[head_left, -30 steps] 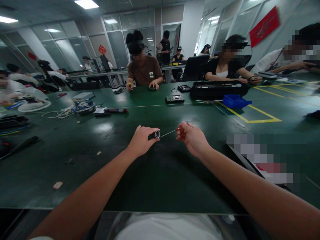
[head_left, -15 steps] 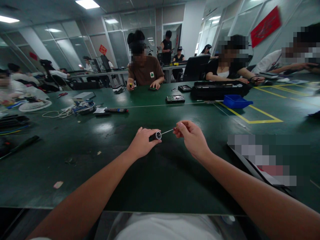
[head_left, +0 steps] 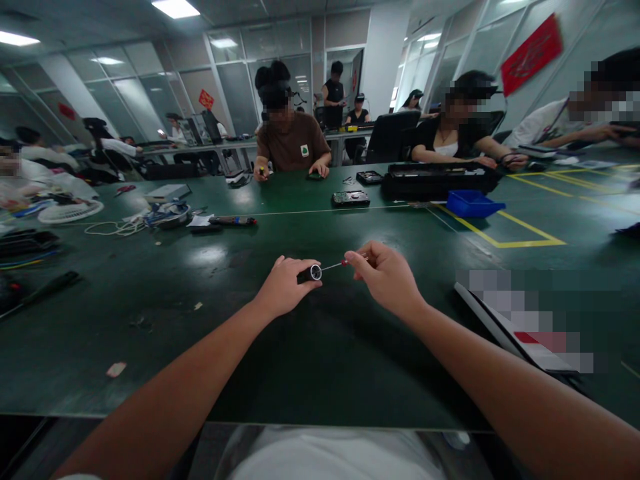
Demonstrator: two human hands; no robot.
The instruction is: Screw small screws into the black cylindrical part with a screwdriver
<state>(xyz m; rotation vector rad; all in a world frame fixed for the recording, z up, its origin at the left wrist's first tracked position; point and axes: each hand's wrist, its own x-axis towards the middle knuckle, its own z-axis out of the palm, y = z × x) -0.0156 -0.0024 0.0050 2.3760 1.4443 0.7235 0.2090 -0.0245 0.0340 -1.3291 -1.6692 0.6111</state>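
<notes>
My left hand [head_left: 285,285] is closed around a short black cylinder [head_left: 315,272] with a pale ring at its open end, which faces right. Between thumb and fingers, my right hand [head_left: 383,270] grips a thin screwdriver [head_left: 345,263] with a red part at the handle's front. The slim metal shaft points left, and its tip reaches the ringed end of the cylinder; how deep it goes in I cannot tell. Both hands are just above the green tabletop [head_left: 320,360]. My right fingers hide most of the handle.
Beyond my hands lie an open hard-drive-like device [head_left: 351,199], a blue tray [head_left: 474,203] and a long black housing [head_left: 440,180]. A dark rod-shaped device [head_left: 233,221] and cables [head_left: 120,227] are at the left. Across the table a person in brown [head_left: 293,140] works.
My right hand has turned the screwdriver slightly, its fingers shifting on the handle, and the red part now shows more. My left hand stays nearly still with the cylinder.
</notes>
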